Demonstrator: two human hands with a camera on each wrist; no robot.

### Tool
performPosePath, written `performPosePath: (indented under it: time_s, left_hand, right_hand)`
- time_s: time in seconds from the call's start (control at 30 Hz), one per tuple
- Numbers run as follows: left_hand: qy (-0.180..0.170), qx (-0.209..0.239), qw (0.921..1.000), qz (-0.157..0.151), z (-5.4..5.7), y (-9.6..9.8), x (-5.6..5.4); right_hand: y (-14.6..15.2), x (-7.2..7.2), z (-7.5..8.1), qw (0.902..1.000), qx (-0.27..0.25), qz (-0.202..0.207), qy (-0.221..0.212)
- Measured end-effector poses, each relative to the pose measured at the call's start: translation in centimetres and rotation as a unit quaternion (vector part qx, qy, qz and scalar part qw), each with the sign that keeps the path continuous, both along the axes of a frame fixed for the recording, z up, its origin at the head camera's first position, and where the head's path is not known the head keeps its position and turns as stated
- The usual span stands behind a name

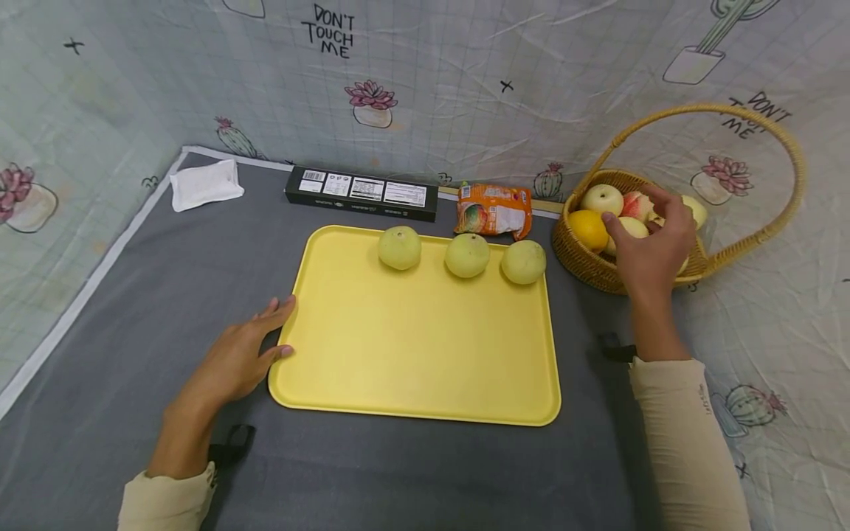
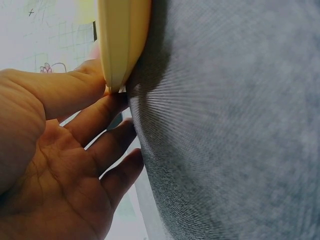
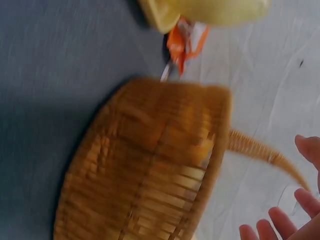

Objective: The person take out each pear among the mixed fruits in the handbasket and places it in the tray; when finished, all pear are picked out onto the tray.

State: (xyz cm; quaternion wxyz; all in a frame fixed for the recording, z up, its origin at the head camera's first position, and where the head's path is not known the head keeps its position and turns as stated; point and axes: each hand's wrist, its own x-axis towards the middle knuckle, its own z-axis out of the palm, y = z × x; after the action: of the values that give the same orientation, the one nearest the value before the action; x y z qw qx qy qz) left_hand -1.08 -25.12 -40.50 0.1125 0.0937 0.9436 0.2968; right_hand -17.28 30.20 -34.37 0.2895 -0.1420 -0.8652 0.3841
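My left hand point(image 1: 229, 361) rests at the left rim of a yellow tray point(image 1: 412, 346), thumb and fingertips touching its edge. The left wrist view shows the thumb point(image 2: 65, 92) against the rim, with the other fingers spread loosely below. Over a wicker basket point(image 1: 584, 269) my right hand point(image 1: 654, 247) hovers, fingers curved and apart, with nothing between them. Inside the basket lie an orange point(image 1: 588, 230), a reddish fruit point(image 1: 636, 205) and several pale round fruits; the hand hides part of them. Three pale green round fruits point(image 1: 400, 248) sit along the tray's far edge.
Behind the tray lie a long black box point(image 1: 361, 193) with white labels and an orange snack packet point(image 1: 493, 210). A white packet point(image 1: 207, 184) is at the back left. The basket's tall handle point(image 1: 793, 162) arches to the right. Printed cloth point(image 1: 438, 81) hangs behind the grey table.
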Motion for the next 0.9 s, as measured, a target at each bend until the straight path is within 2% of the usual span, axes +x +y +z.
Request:
performPosePath:
  time_s: [0.1,0.3,0.47,0.57,0.9]
  left_hand:
    - [-0.003,0.000,1.0000,0.003,0.0,0.0,0.0]
    - [0.000,0.001,1.0000,0.004,0.0,0.0,0.1]
    - [0.006,0.009,0.9999,0.003,0.0,0.0,0.2]
    - [0.006,0.012,0.9999,0.003,0.0,-0.1,0.3]
    - [0.011,0.011,0.9999,0.001,-0.1,-0.1,0.4]
  right_hand:
    - [1.7,-0.6,-0.1,0.9994,-0.007,-0.031,-0.010]
    - [4.3,-1.8,-0.4,0.9965,0.023,-0.077,-0.021]
    - [6.0,-2.8,-0.3,0.9920,0.004,-0.105,-0.069]
    - [6.8,-3.4,-0.4,0.9883,-0.008,-0.116,-0.099]
    - [8.7,-4.7,-0.7,0.9816,0.013,-0.125,-0.144]
